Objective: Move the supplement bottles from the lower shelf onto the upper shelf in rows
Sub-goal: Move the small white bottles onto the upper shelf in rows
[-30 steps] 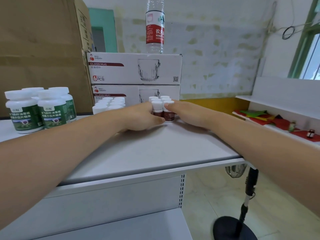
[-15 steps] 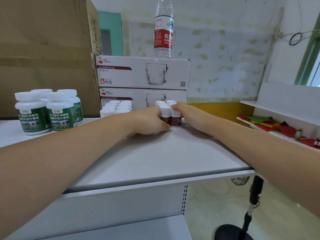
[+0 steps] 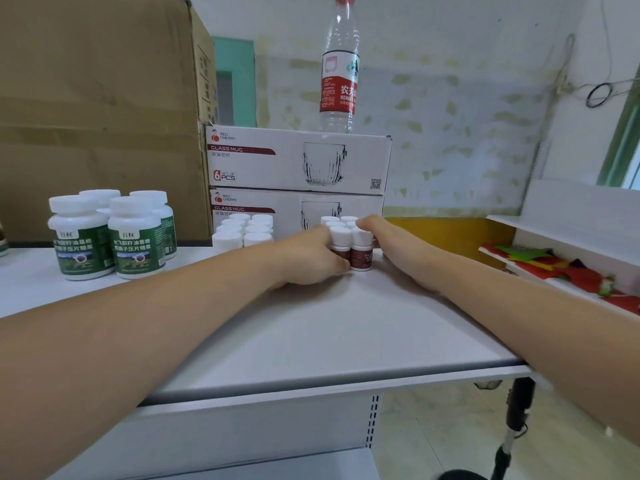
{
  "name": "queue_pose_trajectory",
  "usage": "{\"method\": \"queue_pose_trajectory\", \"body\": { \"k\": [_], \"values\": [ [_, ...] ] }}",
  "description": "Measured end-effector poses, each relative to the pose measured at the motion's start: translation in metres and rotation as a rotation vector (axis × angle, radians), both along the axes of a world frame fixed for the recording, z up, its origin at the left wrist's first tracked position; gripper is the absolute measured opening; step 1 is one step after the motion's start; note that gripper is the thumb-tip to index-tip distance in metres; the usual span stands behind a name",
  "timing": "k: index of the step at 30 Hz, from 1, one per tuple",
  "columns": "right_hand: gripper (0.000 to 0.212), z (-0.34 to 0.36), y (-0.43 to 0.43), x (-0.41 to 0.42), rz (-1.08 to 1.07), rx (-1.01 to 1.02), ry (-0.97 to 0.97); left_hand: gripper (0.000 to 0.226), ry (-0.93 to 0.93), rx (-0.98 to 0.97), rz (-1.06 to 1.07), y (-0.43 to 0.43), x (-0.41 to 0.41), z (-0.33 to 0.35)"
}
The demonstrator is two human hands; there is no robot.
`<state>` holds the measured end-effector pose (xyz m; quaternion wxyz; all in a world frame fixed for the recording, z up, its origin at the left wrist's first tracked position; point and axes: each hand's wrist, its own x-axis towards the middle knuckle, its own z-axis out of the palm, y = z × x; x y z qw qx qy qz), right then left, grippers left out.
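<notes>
Bracketing a cluster of small brown-labelled bottles (image 3: pixel 360 252) at the centre of the frame, both hands rest on the white upper shelf (image 3: pixel 329 334). The left hand (image 3: pixel 308 258) lies against the cluster's left side with its fingers curled and the thumb tip at the base of the front-left bottle; whether the fingers close round a bottle is hidden, so I cannot tell. The right hand (image 3: pixel 388 244) lies along the cluster's right side, fingers fairly straight and pressed together, their tips reaching the caps at the back. The bottles stand upright, white caps touching, in two short rows, just in front of two stacked glass mug boxes (image 3: pixel 298 161). Left of the cluster, partly behind the left forearm, stands a block of plain white-capped bottles (image 3: pixel 242 233), and further left four larger green-labelled bottles (image 3: pixel 107 237). A clear water bottle (image 3: pixel 339 81) stands on the top box, and a big cardboard carton (image 3: pixel 97 116) fills the upper left. An edge of the lower shelf (image 3: pixel 277 465) shows at the bottom of the frame.
</notes>
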<state>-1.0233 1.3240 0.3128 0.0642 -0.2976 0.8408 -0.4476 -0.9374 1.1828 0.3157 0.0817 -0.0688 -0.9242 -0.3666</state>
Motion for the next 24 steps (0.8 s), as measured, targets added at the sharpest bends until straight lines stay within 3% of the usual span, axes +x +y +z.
{"method": "queue_pose_trajectory", "body": {
  "k": [3,9,18,24],
  "values": [
    [0.039,0.002,0.004,-0.005,0.029,-0.012,-0.033,0.028,0.017,0.0,0.015,0.0,-0.001,-0.001],
    [0.057,-0.013,-0.004,-0.028,0.01,-0.021,-0.053,0.018,-0.005,-0.025,0.064,0.0,-0.002,-0.001],
    [0.043,-0.009,-0.004,-0.015,0.093,-0.051,-0.015,0.022,-0.027,-0.012,0.029,-0.002,-0.005,-0.002],
    [0.065,-0.011,-0.005,-0.023,0.092,-0.025,0.057,0.023,-0.007,-0.039,0.052,-0.001,-0.004,-0.001]
  ]
}}
